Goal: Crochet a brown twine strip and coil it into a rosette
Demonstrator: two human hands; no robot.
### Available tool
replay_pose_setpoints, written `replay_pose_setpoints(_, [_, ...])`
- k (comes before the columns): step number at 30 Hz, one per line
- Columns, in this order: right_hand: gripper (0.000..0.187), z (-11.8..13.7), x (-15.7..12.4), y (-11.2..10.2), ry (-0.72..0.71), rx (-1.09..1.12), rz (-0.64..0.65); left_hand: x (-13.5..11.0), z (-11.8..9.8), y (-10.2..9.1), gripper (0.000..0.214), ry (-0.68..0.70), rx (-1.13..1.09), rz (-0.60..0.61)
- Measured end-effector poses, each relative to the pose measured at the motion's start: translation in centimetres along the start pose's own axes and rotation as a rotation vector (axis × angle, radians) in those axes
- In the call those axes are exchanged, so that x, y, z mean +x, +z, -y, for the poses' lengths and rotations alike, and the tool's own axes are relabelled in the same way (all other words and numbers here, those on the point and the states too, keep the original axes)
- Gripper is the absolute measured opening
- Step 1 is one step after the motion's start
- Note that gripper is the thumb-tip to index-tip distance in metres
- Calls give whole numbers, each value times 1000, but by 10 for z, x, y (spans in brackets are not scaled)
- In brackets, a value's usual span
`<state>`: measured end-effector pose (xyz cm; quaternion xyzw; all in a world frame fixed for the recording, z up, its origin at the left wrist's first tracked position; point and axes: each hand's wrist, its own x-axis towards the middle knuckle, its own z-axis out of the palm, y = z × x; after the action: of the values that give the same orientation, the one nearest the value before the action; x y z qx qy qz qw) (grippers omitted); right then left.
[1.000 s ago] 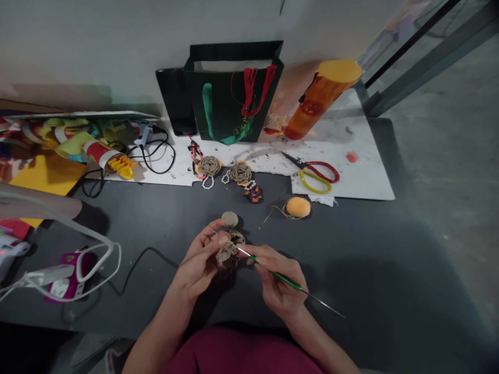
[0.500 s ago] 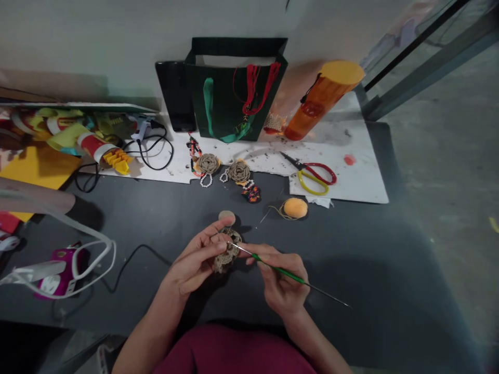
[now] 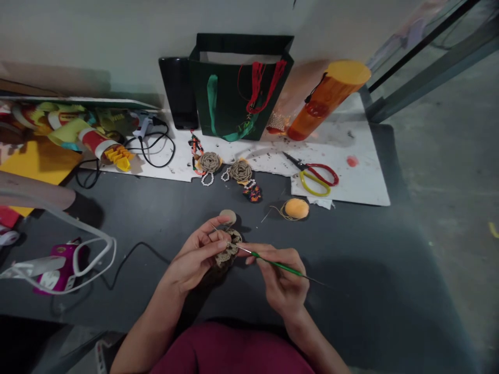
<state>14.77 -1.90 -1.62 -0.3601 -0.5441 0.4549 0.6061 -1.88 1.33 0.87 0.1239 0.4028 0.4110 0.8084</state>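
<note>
My left hand (image 3: 197, 257) pinches a small beige crocheted piece (image 3: 229, 248) above the dark table (image 3: 370, 270). My right hand (image 3: 283, 283) grips a green-handled crochet hook (image 3: 277, 265), whose metal tip meets the crocheted piece. A thin strand of yarn runs over my left fingers. A small round beige disc (image 3: 227, 215) lies just beyond the piece.
An orange yarn ball (image 3: 296, 208) lies ahead to the right. Two finished crocheted flowers with beads (image 3: 226, 170), red-and-yellow scissors (image 3: 314, 174), a dark green gift bag (image 3: 239, 85) and an orange tube (image 3: 327, 98) rest on a white board. A pink device with white cable (image 3: 58, 265) sits left.
The hook's back end has swung slightly upward and the hands have shifted a little; the grip on the piece and hook is the same.
</note>
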Motion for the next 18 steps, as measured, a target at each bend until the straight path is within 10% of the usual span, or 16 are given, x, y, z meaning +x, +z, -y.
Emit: replay_pose_setpoints(18, [6,-2,0,8,424,262,-206,1,5,-3,34,133,94,-37])
